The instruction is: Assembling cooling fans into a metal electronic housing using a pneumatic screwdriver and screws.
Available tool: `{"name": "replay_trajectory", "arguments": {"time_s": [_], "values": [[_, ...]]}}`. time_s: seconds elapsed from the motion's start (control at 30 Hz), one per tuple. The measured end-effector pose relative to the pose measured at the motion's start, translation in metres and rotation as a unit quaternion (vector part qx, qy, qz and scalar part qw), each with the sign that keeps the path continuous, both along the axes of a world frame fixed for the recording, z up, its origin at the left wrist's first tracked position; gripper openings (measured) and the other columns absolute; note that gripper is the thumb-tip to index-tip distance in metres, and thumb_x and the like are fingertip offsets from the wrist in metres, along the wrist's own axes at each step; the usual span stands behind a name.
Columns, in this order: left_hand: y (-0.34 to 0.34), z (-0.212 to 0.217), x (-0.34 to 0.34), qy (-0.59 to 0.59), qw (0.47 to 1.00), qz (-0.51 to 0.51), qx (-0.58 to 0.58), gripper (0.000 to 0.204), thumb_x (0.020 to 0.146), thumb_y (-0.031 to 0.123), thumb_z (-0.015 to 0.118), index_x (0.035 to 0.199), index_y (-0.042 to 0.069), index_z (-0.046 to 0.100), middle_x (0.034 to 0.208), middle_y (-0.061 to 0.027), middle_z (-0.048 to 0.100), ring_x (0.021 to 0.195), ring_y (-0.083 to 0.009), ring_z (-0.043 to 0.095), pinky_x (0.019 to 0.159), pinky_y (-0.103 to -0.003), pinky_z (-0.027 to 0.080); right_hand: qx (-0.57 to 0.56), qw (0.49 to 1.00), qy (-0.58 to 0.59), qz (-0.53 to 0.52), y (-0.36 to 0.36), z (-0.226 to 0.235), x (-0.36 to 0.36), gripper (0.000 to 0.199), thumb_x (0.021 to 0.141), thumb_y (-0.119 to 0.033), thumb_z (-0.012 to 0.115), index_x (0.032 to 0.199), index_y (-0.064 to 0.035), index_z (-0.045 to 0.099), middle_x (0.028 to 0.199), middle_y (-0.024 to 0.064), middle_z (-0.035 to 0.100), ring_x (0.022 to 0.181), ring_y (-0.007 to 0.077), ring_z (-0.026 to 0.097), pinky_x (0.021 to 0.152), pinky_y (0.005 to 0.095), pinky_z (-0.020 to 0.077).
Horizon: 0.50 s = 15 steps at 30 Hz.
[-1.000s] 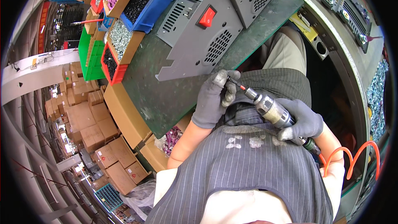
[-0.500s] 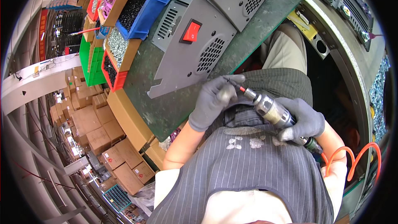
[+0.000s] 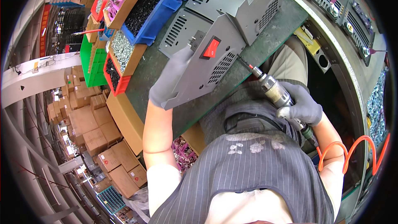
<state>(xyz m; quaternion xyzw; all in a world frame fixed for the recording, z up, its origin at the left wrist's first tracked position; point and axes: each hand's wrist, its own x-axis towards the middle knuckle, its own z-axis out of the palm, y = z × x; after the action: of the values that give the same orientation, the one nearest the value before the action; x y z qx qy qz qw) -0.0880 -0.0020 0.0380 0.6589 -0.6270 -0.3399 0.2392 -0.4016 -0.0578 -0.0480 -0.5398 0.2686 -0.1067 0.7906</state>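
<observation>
My gloved left hand [image 3: 172, 79] grips a grey metal panel [image 3: 192, 76] from behind its left side; the panel covers part of the fingers. A red rocker switch [image 3: 212, 48] and a honeycomb vent [image 3: 222, 68] are set into this panel, which stands tilted above the bench. In my gloved right hand [image 3: 302, 105] is a pneumatic screwdriver [image 3: 274, 91], its bit pointing up and left. The bit's tip comes close to the panel's right edge; whether they touch I cannot tell. An orange coiled air hose [image 3: 346, 151] trails from the tool's rear.
A similar panel [image 3: 259, 14] stands behind, on the green bench [image 3: 286, 29]. To the left are blue bins [image 3: 145, 29] of black parts, a box of screws [image 3: 124, 49] and a red tray [image 3: 120, 84]. Heatsink boards [image 3: 358, 29] lie at the far right. Cartons [image 3: 97, 124] are stacked beyond.
My left hand has left the screwdriver's bit and moved left to the panel, which is now tilted and shifted. The screwdriver has swung slightly up and right in my right hand.
</observation>
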Motion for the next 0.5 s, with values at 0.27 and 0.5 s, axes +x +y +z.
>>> {"name": "replay_trajectory", "arguments": {"time_s": [0.27, 0.5], "values": [[-0.025, -0.002, 0.01, -0.189, 0.925, -0.248, -0.217, 0.031, 0.082, 0.015, 0.062, 0.109, 0.002, 0.059, 0.092, -0.0093, 0.062, 0.084, -0.0157, 0.057, 0.073, -0.031, 0.047, -0.055, 0.997, 0.036, 0.05, -0.019, 0.007, 0.01, 0.067, 0.067, -0.035, 0.08, 0.116, 0.0021, 0.053, 0.088, 0.0042, 0.058, 0.081, 0.0141, 0.053, 0.076, 0.0292, 0.0441], [-0.029, -0.009, 0.003, 0.301, 0.952, 0.046, 0.035, 0.041, 0.089, 0.036, 0.059, 0.11, 0.002, 0.061, 0.096, -0.0094, 0.064, 0.088, -0.0152, 0.057, 0.08, -0.031, 0.047, -0.07, 0.996, 0.023, 0.057, -0.024, 0.002, 0.004, 0.072, 0.062, -0.038, 0.083, 0.115, 0.0012, 0.054, 0.092, 0.007, 0.06, 0.085, 0.0169, 0.056, 0.079, 0.0316, 0.0445]]}}
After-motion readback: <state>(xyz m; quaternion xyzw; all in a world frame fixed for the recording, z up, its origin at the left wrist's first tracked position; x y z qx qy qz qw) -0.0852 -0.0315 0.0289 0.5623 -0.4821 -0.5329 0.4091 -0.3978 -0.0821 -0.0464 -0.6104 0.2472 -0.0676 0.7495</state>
